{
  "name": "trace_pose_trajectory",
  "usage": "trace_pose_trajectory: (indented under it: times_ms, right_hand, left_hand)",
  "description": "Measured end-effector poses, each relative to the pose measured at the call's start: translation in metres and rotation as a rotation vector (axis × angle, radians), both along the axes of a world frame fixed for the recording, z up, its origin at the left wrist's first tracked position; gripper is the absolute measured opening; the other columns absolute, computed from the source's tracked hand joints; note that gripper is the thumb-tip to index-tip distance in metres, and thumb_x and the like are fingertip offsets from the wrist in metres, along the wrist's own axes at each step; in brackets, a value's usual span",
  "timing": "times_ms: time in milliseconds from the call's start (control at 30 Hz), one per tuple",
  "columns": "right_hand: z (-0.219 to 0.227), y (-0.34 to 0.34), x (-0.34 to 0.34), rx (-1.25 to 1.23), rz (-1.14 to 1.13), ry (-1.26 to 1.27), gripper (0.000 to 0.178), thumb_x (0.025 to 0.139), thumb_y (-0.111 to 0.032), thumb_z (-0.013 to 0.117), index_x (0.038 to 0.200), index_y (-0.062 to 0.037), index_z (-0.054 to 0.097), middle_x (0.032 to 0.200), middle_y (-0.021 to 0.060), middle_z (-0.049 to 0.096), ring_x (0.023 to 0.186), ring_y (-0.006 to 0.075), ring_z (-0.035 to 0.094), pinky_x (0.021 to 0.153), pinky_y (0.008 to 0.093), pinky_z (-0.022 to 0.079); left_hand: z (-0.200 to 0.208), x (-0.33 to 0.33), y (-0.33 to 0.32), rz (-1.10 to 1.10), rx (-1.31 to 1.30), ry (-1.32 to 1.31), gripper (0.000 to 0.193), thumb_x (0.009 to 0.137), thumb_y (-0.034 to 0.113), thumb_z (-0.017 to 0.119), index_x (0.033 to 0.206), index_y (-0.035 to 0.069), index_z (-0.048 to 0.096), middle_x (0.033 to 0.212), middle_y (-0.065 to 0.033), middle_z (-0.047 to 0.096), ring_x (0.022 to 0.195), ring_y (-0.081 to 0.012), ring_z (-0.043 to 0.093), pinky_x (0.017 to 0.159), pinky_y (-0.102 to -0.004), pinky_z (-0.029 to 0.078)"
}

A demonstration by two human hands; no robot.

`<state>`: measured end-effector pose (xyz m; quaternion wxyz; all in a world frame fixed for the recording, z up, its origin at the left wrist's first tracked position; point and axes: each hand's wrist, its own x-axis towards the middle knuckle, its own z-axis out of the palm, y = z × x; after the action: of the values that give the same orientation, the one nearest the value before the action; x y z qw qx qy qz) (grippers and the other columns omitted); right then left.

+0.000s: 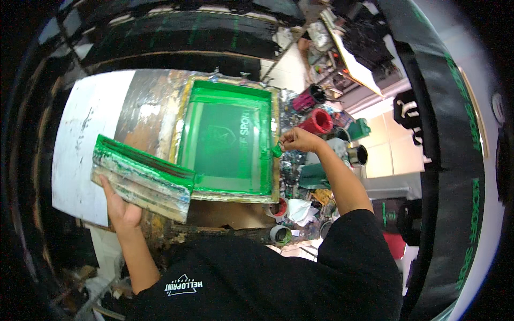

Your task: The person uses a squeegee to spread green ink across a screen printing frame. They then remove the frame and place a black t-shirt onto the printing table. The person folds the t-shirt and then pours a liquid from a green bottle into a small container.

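Note:
My left hand (123, 209) grips a wide wooden squeegee (140, 187) by its pale lower side, and its upper edge is coated in wet green ink. The squeegee is tilted and overlaps the near left corner of a screen printing frame (232, 197). Green ink covers the inner walls and mesh (214, 160), where a faint crest and lettering show. At the frame's right side, my right hand (300, 140) has its fingers pinched on a small green-smeared piece (277, 150). What kind of thing that piece is, I cannot make out.
A white board (91, 123) lies left of the frame on the stained table. To the right stand a red ink tub (317, 122), a dark pink tub (309, 98), a green container (358, 128) and other ink pots. A crumpled white cloth (301, 212) lies near the front.

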<state>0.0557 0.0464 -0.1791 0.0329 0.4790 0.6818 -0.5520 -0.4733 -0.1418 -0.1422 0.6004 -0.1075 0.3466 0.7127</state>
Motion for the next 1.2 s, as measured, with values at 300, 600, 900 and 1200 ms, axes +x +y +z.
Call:
trace_pose_trajectory:
  times_ms: [300,600,900,1200]
  right_hand:
    - [0.151,-0.108,0.107,0.200,-0.385,0.095,0.017,0.088,-0.011,0.071,0.100,-0.0003,0.066,0.086,-0.0014,0.066,0.079,0.0054,0.059,0.071,0.0221,0.047]
    - [0.137,-0.211,0.081,0.933,-0.301,-0.720,0.016,0.082,-0.014,0.068,0.097,-0.0119,0.072,0.086,0.0082,0.067,0.089,0.0282,0.059,0.091,0.0483,0.035]
    - [0.109,-0.272,0.072,1.265,-0.246,-0.670,0.028,0.073,-0.007,0.074,0.100,-0.0151,0.072,0.091,-0.0021,0.071,0.084,0.0182,0.057,0.091,0.0427,0.034]
    - [0.134,-0.244,0.044,1.354,-0.378,-0.431,0.020,0.074,-0.006,0.075,0.092,-0.0127,0.073,0.089,-0.0003,0.072,0.082,0.0188,0.058,0.091,0.0410,0.032]
  left_hand:
    - [0.073,0.047,-0.005,-0.068,0.008,0.060,0.061,0.101,0.050,0.047,0.147,0.011,0.040,0.148,-0.0093,0.044,0.131,-0.0294,0.044,0.112,-0.0478,0.034]
    - [0.089,0.069,-0.012,-0.276,0.078,0.073,0.062,0.101,0.050,0.045,0.148,0.010,0.038,0.148,-0.0096,0.044,0.130,-0.0297,0.045,0.111,-0.0470,0.037]
    - [0.096,0.062,-0.018,-0.268,0.097,0.088,0.059,0.102,0.050,0.043,0.146,0.010,0.041,0.147,-0.0100,0.046,0.130,-0.0298,0.045,0.111,-0.0478,0.036]
    - [0.081,0.054,-0.015,-0.220,0.158,0.039,0.060,0.101,0.051,0.044,0.145,0.011,0.043,0.145,-0.0096,0.047,0.129,-0.0296,0.046,0.111,-0.0480,0.036]
